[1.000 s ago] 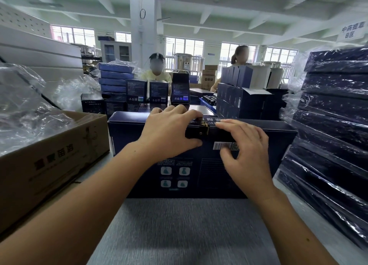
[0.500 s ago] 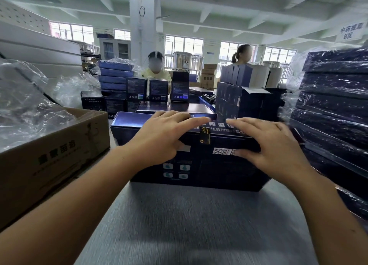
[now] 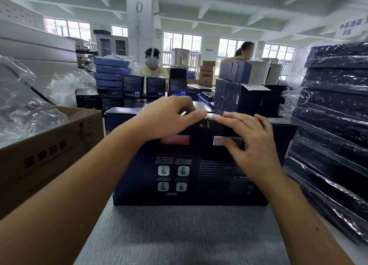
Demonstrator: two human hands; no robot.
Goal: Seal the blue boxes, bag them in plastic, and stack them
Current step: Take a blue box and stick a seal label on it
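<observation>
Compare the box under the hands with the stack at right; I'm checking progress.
The blue box is bare; the stacked boxes are wrapped in plastic. The blue box stands on edge; the stacked boxes lie flat, piled. Both are dark blue.

A box [image 3: 179, 175] stands upright on the table [image 3: 179, 236]. The left hand [image 3: 167, 119] curls over the box's top edge, and the right hand [image 3: 249, 139] lies flat just beside it. Left of the box sits a cardboard carton [image 3: 49, 151] with plastic bags [image 3: 22, 115] in it. Right of the box rises a stack of bagged boxes [image 3: 334, 125]. Behind the box stand smaller boxes [image 3: 133, 85], with a worker [image 3: 153, 70] beyond them.
</observation>
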